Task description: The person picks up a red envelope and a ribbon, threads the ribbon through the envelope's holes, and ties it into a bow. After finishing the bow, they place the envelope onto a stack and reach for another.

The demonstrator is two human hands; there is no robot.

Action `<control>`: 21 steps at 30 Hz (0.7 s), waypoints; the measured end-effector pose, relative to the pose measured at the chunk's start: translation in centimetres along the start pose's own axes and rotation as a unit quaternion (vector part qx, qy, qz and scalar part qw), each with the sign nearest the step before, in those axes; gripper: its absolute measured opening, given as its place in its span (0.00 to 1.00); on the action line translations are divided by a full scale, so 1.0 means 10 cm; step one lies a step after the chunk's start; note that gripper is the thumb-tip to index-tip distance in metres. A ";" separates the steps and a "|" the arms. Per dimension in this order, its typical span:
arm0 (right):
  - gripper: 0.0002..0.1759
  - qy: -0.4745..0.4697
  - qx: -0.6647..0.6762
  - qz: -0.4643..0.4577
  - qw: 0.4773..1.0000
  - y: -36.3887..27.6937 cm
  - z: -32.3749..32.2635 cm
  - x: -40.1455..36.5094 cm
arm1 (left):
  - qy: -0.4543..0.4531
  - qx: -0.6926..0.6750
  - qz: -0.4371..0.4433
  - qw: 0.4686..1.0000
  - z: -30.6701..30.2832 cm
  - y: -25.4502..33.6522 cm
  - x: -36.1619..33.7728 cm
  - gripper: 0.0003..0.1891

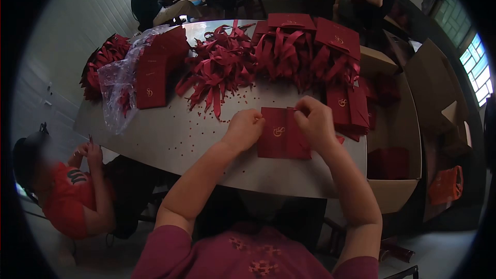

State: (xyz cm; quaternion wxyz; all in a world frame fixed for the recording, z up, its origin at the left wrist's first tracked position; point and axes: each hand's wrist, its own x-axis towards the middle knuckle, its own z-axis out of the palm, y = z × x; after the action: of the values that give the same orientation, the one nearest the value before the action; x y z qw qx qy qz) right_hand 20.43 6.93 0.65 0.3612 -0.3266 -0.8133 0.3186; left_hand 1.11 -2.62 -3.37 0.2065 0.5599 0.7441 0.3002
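Observation:
A small dark red paper gift bag (273,142) with a gold emblem lies on the metal table (170,129) in front of me. At the upper left edge of this bag, my left hand (243,132) is closed in a pinch on it. My right hand (315,121) is closed at its upper right, fingertips pressed together over the edge; whether a bit of ribbon is also between them I cannot make out. Beyond both hands lies a tangled heap of red ribbons (219,67). Close to the right hand stand stacked red bags (341,106).
More red bags with ribbon handles (289,57) line the table's far side. Clear plastic wrap (116,93) lies by bags at left. Tiny red dots are scattered on the tabletop. An open cardboard box (395,150) holds bags at right. A person in red (77,201) sits at left.

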 end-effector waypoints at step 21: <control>0.09 0.009 0.350 0.188 0.918 0.42 0.42 0.03 | 0.005 -0.489 -0.239 0.839 -0.11 0.32 0.27 0.09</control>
State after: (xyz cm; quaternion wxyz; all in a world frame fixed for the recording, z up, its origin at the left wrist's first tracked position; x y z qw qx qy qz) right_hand 18.14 8.41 -4.67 0.3934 -0.3291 -0.5703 0.6417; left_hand 1.89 0.32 -0.36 0.5150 0.1890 0.6120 0.5696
